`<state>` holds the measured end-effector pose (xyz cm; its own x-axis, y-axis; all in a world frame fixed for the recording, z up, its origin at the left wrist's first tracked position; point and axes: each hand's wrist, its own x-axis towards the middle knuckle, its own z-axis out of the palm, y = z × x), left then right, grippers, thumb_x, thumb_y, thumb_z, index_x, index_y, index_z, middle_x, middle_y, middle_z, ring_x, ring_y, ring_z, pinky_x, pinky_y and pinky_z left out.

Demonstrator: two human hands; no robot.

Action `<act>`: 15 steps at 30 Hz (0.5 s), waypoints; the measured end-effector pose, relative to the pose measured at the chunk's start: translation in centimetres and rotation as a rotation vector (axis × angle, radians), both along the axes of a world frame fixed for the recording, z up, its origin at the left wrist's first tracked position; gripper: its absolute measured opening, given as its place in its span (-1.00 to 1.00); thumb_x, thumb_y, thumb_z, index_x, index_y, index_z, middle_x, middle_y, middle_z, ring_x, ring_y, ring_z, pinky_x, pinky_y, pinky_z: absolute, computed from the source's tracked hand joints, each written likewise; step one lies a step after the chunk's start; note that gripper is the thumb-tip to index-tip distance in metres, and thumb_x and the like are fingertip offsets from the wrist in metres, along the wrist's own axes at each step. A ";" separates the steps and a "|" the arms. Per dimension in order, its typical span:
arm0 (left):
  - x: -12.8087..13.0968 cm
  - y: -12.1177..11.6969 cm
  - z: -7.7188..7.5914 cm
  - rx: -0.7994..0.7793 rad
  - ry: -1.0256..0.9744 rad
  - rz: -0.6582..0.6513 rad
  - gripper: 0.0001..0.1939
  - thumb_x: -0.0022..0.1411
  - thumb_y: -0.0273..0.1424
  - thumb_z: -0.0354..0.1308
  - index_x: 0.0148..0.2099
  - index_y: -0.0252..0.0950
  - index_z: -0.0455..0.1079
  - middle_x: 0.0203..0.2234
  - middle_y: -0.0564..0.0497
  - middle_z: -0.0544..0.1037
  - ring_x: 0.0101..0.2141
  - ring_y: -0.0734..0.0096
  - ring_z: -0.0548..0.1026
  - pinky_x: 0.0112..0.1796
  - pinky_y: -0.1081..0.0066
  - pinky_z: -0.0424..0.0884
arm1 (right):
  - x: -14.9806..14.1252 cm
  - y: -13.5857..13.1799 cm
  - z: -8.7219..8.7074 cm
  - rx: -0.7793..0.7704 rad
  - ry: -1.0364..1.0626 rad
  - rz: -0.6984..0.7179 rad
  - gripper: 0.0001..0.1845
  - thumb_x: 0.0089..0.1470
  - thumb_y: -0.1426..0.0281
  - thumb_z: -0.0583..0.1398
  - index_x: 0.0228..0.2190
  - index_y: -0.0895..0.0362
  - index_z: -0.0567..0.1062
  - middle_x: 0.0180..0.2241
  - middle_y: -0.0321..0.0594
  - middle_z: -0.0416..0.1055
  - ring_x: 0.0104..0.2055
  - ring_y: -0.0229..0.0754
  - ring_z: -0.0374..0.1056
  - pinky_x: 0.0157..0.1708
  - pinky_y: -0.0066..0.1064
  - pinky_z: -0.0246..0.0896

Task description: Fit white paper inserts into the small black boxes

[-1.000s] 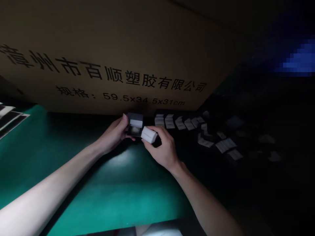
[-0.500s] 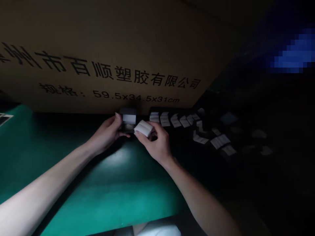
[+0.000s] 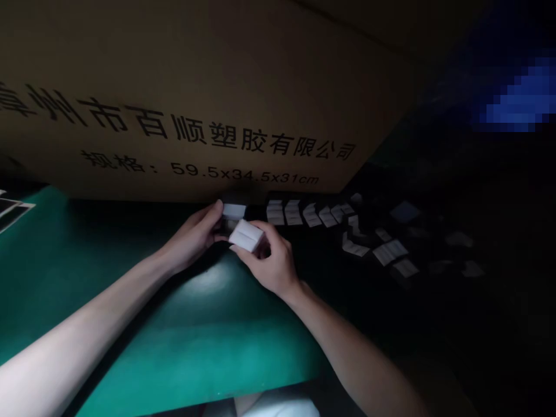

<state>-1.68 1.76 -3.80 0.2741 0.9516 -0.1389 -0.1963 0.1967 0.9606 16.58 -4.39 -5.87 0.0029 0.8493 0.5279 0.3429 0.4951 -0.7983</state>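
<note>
item, we list one small hinged box (image 3: pixel 234 211), dark outside and pale inside the lid, held just above the table (image 3: pixel 191 359) near the foot of a printed cardboard carton (image 3: pixel 208 52). our left hand (image 3: pixel 194 237) has it by the left side, thumb on the edge of the lid, the other fingers partly hidden below, pinching the box. item, one white slotted insert (image 3: pixel 246 235), block-shaped, with a groove along its top, tilted in front of the box; our right hand (image 3: pixel 278 263) pinches its right end between thumb and fingers. whether insert and box touch, we cannot tell. entered as done, in our judgement: lid raised, insert folded into a block. entered as outstanding: insert and box count as two separate articles, the one outside the other. item, a row of folded white pieces (image 3: pixel 275 213) along the carton's foot, beside our right hand and touched by neither hand; farther right, scattered white pieces (image 3: pixel 391 251), dim, count uncertain. item, flat sheets with pale edges (image 3: pixel 17 215) at the left border, contents unclear.
</note>
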 end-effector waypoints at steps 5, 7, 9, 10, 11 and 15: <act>0.2 -0.3 0.5 0.001 0.057 0.010 -0.61 0.10 -0.17 0.49 -0.07 -0.20 0.57 -0.26 0.01 0.63 -0.23 0.31 0.59 -0.31 0.51 0.52 | -0.3 -0.3 -0.4 -0.060 -0.045 0.098 -0.55 0.10 0.13 0.41 -0.04 0.00 0.48 -0.23 -0.24 0.63 -0.36 -0.19 0.56 -0.38 -0.43 0.54; 0.2 -0.4 0.7 -0.007 0.075 0.016 -0.63 0.09 -0.25 0.50 -0.07 -0.21 0.57 -0.25 0.03 0.63 -0.27 0.37 0.58 -0.33 0.53 0.51 | -0.3 -0.2 -0.5 -0.043 -0.020 0.078 -0.54 0.06 0.12 0.43 -0.07 0.01 0.50 -0.30 -0.27 0.62 -0.41 -0.21 0.54 -0.41 -0.44 0.52; 0.3 -0.4 0.8 -0.033 0.068 0.040 -0.62 0.07 -0.27 0.49 -0.07 -0.23 0.56 -0.25 0.03 0.63 -0.29 0.39 0.57 -0.37 0.54 0.50 | -0.2 -0.1 -0.5 -0.034 -0.002 0.053 -0.53 0.04 0.10 0.43 -0.09 0.02 0.51 -0.33 -0.29 0.61 -0.43 -0.22 0.53 -0.44 -0.46 0.49; 0.3 -0.4 0.8 -0.045 0.056 0.052 -0.62 0.06 -0.26 0.49 -0.08 -0.24 0.55 -0.26 0.03 0.62 -0.30 0.38 0.56 -0.38 0.53 0.50 | -0.2 0.0 -0.5 -0.035 0.008 0.043 -0.54 0.03 0.09 0.43 -0.10 0.03 0.51 -0.33 -0.28 0.62 -0.42 -0.22 0.53 -0.45 -0.46 0.49; 0.3 -0.4 0.8 -0.055 0.045 0.064 -0.61 0.06 -0.23 0.48 -0.09 -0.24 0.54 -0.27 0.02 0.62 -0.30 0.37 0.56 -0.40 0.52 0.50 | -0.2 0.1 -0.4 -0.039 0.024 0.034 -0.54 0.03 0.09 0.43 -0.11 0.03 0.51 -0.32 -0.27 0.62 -0.41 -0.21 0.54 -0.46 -0.46 0.48; 0.3 -0.3 0.9 -0.076 0.052 0.100 -0.61 0.04 -0.18 0.48 -0.18 -0.25 0.47 -0.37 0.04 0.56 -0.37 0.34 0.55 -0.49 0.48 0.48 | -0.1 0.3 0.0 -0.071 0.091 0.025 -0.59 0.04 0.11 0.41 -0.14 0.04 0.52 -0.32 -0.24 0.63 -0.37 -0.17 0.56 -0.49 -0.46 0.47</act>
